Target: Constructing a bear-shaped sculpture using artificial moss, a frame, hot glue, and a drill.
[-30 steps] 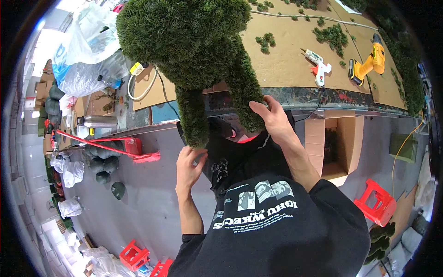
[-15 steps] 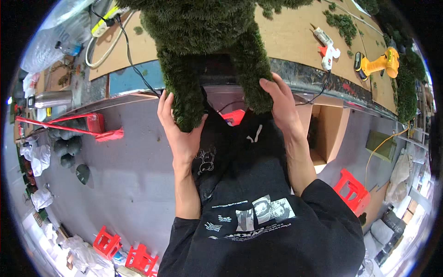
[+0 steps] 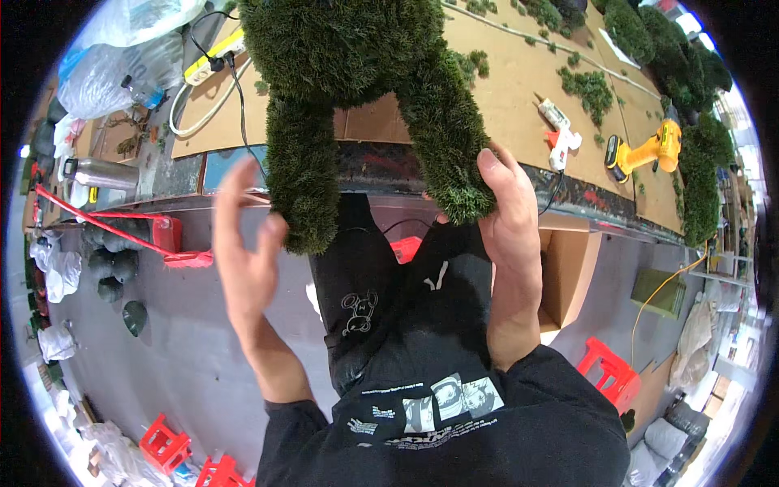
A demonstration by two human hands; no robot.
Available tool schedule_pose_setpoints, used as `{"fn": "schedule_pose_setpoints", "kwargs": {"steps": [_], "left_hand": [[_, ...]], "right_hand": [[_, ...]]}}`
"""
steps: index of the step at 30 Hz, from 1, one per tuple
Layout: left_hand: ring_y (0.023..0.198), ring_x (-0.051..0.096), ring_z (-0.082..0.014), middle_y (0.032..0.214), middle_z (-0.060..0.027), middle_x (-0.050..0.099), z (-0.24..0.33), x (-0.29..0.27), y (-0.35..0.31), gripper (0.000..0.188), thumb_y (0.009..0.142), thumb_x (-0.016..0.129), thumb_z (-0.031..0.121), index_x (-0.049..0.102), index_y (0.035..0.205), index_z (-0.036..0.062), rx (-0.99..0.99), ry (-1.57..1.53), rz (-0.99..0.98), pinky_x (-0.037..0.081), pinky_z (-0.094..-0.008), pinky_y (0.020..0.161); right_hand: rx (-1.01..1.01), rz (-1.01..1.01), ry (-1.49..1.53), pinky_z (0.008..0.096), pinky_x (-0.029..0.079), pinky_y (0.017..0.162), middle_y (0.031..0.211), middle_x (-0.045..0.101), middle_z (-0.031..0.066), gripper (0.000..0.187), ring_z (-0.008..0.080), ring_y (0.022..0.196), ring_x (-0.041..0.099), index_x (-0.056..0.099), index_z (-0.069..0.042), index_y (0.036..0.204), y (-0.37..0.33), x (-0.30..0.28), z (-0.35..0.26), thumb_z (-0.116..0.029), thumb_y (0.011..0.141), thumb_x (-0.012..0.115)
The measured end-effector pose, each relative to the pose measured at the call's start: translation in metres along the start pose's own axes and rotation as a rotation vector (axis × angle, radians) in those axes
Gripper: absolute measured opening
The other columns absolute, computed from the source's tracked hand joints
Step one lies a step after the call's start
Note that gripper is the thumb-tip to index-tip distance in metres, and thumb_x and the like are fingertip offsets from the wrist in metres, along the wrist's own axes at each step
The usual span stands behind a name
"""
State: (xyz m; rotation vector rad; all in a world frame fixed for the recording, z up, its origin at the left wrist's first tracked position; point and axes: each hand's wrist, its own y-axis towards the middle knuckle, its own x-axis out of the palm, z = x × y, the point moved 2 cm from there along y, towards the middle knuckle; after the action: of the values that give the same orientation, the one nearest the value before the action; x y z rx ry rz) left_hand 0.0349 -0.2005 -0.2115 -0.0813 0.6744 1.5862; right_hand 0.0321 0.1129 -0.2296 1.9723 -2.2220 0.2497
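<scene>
A dark green figure covered in artificial foliage (image 3: 341, 49) lies on the workbench, its two leg-like parts hanging over the front edge towards me. My right hand (image 3: 511, 199) is closed around the end of the right leg (image 3: 446, 138), thumb on its outer side and a fingertip showing beneath. Beside the left leg (image 3: 302, 178), my left hand (image 3: 247, 252) is blurred, with fingers and thumb apart and nothing in it. The top of the figure runs out of the picture.
On the bench lie a white and orange glue gun (image 3: 560, 138), a yellow cordless drill (image 3: 649, 152), foliage scraps (image 3: 588, 91) and a yellow power strip (image 3: 213, 61). A steel bottle (image 3: 101, 174) is at left. Below stand a cardboard box (image 3: 572, 280) and red stools (image 3: 608, 373).
My left hand has let go of the left leg and moved left. The legs now spread wider, and my right hand stays on the right one.
</scene>
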Motion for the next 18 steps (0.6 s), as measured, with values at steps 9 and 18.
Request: {"fn": "schedule_pose_setpoints", "kwargs": {"steps": [9, 18], "left_hand": [[0.142, 0.046, -0.0292, 0.154, -0.0194, 0.043, 0.043, 0.044, 0.184, 0.087, 0.096, 0.076, 0.029, 0.024, 0.16, 0.001, 0.459, 0.046, 0.14, 0.042, -0.0476, 0.118], [0.132, 0.054, -0.0294, 0.143, -0.0223, 0.049, 0.064, 0.036, 0.235, 0.098, 0.087, 0.089, 0.023, 0.023, 0.153, -0.0048, 0.445, -0.075, 0.043, 0.051, -0.0457, 0.111]], "right_hand": [[-0.009, -0.026, 0.15, 0.0381, 0.062, 0.069, 0.115, 0.071, 0.0215, 0.059, 0.0306, 0.093, 0.074, 0.051, 0.011, 0.14, -0.005, 0.026, -0.028, -0.039, 0.108, 0.044], [-0.037, -0.227, 0.225, 0.0492, 0.061, 0.085, 0.138, 0.061, 0.0265, 0.071, 0.0415, 0.116, 0.069, 0.034, 0.009, 0.156, 0.015, 0.018, -0.05, -0.045, 0.109, 0.034]]}}
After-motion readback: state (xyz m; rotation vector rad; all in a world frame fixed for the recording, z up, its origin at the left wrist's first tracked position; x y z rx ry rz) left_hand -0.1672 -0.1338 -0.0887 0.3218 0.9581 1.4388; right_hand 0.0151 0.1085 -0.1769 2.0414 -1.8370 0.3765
